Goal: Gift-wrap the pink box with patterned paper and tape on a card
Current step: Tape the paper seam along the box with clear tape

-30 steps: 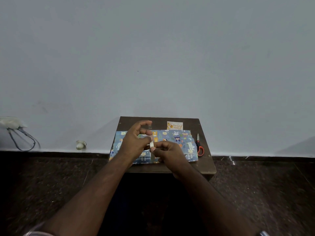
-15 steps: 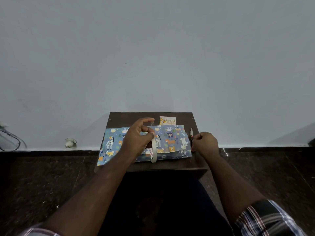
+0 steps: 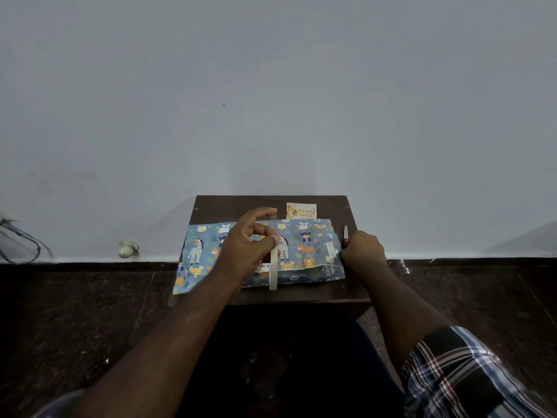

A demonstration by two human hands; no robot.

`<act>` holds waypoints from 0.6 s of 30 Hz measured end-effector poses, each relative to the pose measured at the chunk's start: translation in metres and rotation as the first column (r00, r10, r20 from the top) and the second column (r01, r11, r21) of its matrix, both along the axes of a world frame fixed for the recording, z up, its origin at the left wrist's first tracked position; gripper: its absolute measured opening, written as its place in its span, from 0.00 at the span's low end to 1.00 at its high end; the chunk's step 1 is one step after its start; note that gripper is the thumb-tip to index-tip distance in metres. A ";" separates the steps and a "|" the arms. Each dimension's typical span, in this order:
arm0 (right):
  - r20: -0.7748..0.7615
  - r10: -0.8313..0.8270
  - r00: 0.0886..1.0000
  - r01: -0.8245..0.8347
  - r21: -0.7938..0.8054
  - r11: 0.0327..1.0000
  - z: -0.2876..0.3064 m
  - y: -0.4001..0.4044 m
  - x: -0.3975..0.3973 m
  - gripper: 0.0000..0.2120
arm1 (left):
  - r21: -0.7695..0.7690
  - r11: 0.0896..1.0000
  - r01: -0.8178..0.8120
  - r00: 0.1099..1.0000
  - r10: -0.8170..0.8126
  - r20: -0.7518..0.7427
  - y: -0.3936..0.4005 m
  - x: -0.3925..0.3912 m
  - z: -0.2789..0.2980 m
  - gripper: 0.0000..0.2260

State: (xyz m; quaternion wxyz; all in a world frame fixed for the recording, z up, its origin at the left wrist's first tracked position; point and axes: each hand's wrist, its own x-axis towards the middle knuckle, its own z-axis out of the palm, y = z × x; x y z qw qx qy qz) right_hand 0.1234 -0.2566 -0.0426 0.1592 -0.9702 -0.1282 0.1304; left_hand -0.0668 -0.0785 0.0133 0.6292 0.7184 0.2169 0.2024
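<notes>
Tape strip (image 3: 273, 268) hangs from left grip (image 3: 245, 251); right grip (image 3: 361, 251) clasps scissors (image 3: 346, 233).

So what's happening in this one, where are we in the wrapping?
A person sits at a small dark table with the box already covered in blue animal-print paper. The left hand pinches a strip of tape that hangs down over the front of the package. The right hand is closed around the scissors at the table's right side. The card lies behind the package, not yet taped on.
</notes>
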 end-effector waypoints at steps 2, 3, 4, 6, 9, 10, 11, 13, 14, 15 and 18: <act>-0.011 -0.071 0.997 0.071 0.036 0.997 0.001 -0.001 0.003 0.11 | 0.013 1.000 -0.008 1.000 0.008 -0.008 0.000 -0.001 -0.002 0.21; -0.014 -0.110 0.994 0.111 0.055 0.992 0.001 -0.003 0.005 0.13 | 0.011 1.000 -0.013 1.000 0.013 -0.013 0.001 -0.002 -0.003 0.21; -0.014 -0.140 0.990 0.141 0.072 0.987 0.002 -0.005 0.008 0.15 | 0.011 1.000 -0.018 1.000 0.018 -0.019 0.001 -0.002 -0.004 0.21; -0.014 -0.171 0.985 0.171 0.109 0.979 0.007 -0.009 0.014 0.15 | 0.009 1.000 -0.025 0.999 0.025 -0.028 0.002 -0.003 -0.006 0.21; -0.043 -0.174 0.984 0.178 0.357 0.917 0.027 -0.011 0.014 0.09 | 0.002 0.999 -0.034 0.999 0.034 -0.027 0.003 -0.005 -0.007 0.21; -0.095 -0.148 0.984 0.176 0.502 0.847 0.036 -0.009 0.008 0.07 | 0.001 0.999 -0.037 0.999 0.037 -0.028 0.003 -0.006 -0.007 0.21; -0.162 -0.092 0.983 0.174 0.625 0.761 0.047 -0.006 0.001 0.05 | 0.001 0.999 -0.040 0.999 0.040 -0.027 0.003 -0.006 -0.007 0.20; -0.283 0.122 0.951 0.152 0.774 0.615 0.071 0.000 -0.017 0.07 | 0.008 0.999 -0.045 0.999 0.045 -0.026 0.002 -0.008 -0.004 0.20; -0.325 0.242 0.914 0.135 0.808 0.574 0.082 0.001 -0.026 0.09 | 0.011 0.999 -0.049 0.998 0.050 -0.026 0.002 -0.009 -0.004 0.20; -0.353 0.340 0.872 0.110 0.817 0.566 0.090 0.002 -0.032 0.12 | 0.012 0.999 -0.053 0.998 0.053 -0.024 0.002 -0.010 -0.003 0.20; -0.386 0.474 0.791 -0.055 0.728 0.683 0.105 0.001 -0.038 0.15 | 0.026 0.998 -0.056 0.998 0.057 -0.028 0.004 -0.015 -0.001 0.20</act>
